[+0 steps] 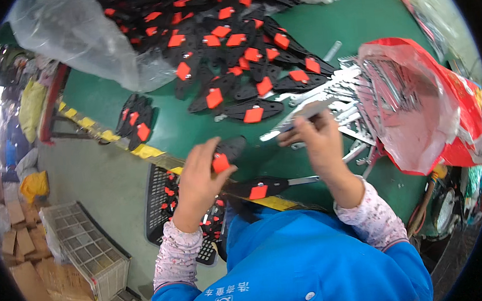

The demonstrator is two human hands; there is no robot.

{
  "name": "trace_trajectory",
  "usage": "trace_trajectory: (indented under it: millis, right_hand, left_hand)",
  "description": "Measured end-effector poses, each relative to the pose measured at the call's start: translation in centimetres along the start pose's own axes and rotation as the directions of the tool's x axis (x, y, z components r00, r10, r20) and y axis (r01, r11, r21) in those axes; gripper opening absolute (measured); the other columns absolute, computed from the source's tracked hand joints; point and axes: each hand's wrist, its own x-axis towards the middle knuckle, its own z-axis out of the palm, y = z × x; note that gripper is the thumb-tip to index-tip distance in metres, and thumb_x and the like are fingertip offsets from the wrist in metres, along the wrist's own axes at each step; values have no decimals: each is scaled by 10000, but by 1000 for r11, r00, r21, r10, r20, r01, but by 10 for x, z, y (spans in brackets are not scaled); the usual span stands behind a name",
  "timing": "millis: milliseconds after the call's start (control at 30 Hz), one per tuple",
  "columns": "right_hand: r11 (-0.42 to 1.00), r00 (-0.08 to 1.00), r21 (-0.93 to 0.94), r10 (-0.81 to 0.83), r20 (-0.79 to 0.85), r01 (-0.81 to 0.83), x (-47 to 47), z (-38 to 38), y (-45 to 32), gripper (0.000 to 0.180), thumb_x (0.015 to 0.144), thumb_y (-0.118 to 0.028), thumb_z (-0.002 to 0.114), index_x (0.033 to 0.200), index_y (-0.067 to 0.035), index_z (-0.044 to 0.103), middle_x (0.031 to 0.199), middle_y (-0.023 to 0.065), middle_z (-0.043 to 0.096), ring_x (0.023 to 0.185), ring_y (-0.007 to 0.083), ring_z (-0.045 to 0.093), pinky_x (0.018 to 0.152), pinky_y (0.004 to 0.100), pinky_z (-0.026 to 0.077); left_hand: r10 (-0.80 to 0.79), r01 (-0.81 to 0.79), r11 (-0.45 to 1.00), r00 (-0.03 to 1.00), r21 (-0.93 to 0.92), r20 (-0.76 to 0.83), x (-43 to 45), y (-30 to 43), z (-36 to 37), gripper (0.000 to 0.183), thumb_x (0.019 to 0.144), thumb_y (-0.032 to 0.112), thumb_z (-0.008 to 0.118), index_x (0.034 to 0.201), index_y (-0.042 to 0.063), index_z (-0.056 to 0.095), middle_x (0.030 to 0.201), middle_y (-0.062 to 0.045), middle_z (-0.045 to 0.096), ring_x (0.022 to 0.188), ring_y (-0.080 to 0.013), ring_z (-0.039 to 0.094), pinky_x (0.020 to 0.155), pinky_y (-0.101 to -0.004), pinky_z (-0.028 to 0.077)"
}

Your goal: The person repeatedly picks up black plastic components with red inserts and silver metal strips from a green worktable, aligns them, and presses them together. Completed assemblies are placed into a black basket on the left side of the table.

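Observation:
My left hand (200, 174) holds a black plastic part with a red diamond-shaped piece (221, 163) over the table's near edge. My right hand (317, 139) holds a blurred, flat strip (311, 110), apparently metal, above loose metal strips (348, 97). Between my forearms, at the near edge, lies another black part with a red diamond (258, 191), a metal strip (304, 180) sticking out of its right end. One more such part (254, 114) lies beyond my hands. A red plastic bag (445, 136) with metal strips in it lies open at the right.
Many black parts with red diamonds (237, 39) are heaped on the green table (163, 114). Several (136, 120) lie apart at its left. Clear plastic sheeting (78, 40) covers the far left. Below the near edge stands a black crate (155, 211) of parts; a wire-mesh container (88, 245) stands farther left.

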Motion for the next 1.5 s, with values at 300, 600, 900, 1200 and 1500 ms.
trace_trajectory:
  millis: [300, 600, 900, 1200, 1500]
  right_hand:
    - [996, 997, -36, 78, 6, -78, -6, -12, -5, 169, 1025, -115, 600, 1130, 7, 549, 985, 111, 623, 782, 240, 744, 666, 338, 641]
    - [994, 996, -63, 87, -38, -89, -14, -29, -18, 297, 1102, -241, 492, 1144, 28, 610, 879, 144, 688, 782, 240, 739, 708, 355, 628]
    - [988, 998, -135, 67, -22, -69, -20, -34, -15, 247, 1080, -188, 562, 1177, 36, 603, 991, 151, 701, 834, 241, 744, 752, 365, 640]
    - [978, 985, 197, 91, -147, -61, -5, -23, -7, 260, 1090, -214, 568, 1226, 8, 580, 1075, 172, 702, 934, 300, 754, 812, 397, 640]
    - [979, 985, 196, 89, -146, -59, -9, -29, -8, 226, 1085, -193, 561, 1212, -8, 591, 1010, 150, 723, 881, 261, 750, 774, 382, 639]
  left_hand:
    - [-43, 269, 788, 921, 554, -386, 31, -135, -55, 790, 840, 289, 846, 1499, 47, 482, 1455, -164, 506, 1334, -395, 469, 1117, -534, 373]
    - [255, -139, 905, 933, 402, -253, 75, -61, -22, 607, 846, 231, 817, 1375, 46, 585, 1314, -151, 594, 1238, -368, 538, 1060, -510, 413]
    - [32, 2, 955, 994, 297, -109, 101, -42, 27, 633, 796, 233, 866, 1327, -8, 622, 1235, -162, 608, 1131, -375, 573, 975, -451, 480]
    - [41, -44, 995, 999, -94, -34, 39, 7, 18, 586, 775, 142, 885, 1267, 2, 600, 1256, -202, 616, 1097, -415, 644, 930, -447, 545]
    - [-27, 86, 971, 966, 221, -256, 32, -33, 1, 598, 752, 149, 894, 1259, 4, 613, 1227, -181, 636, 1153, -403, 599, 987, -476, 482]
